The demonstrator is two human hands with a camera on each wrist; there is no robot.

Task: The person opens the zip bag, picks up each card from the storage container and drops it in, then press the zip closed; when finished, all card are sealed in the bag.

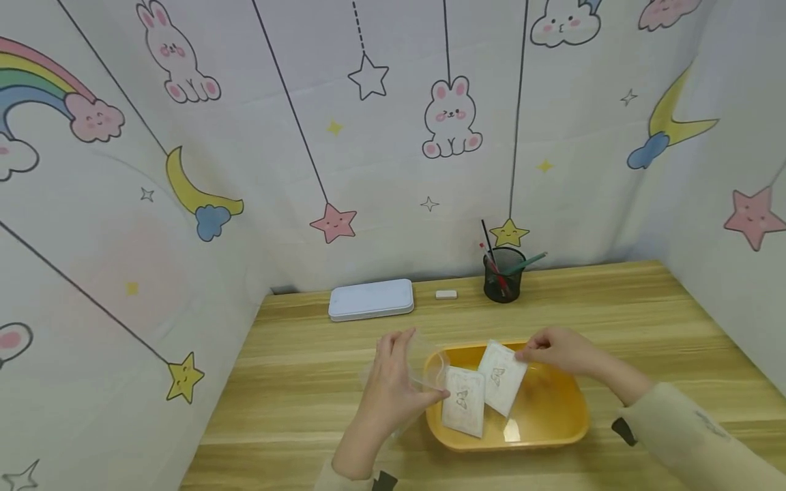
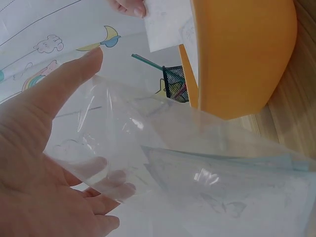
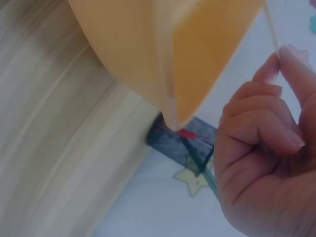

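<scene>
Head view: the right hand (image 1: 565,350) pinches a white butterfly card (image 1: 502,382) by its upper edge above the yellow tray (image 1: 546,412) on the desk (image 1: 288,389). Another butterfly card (image 1: 463,402) is beside it. The left hand (image 1: 393,390) curves its fingers around a clear plastic bag (image 2: 128,118) containing similar cards (image 2: 247,197).

2 unbagged packets (image 1: 464,412); 1 bag (image 2: 131,133); 1 tray (image 1: 552,412); 1 cup (image 1: 512,288); 1 case (image 1: 371,299); 1 eraser (image 1: 446,294)

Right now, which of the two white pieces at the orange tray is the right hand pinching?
The piece on the right: the right hand pinches its upper-right corner. The other piece is to its left, nearer the left hand.
</scene>
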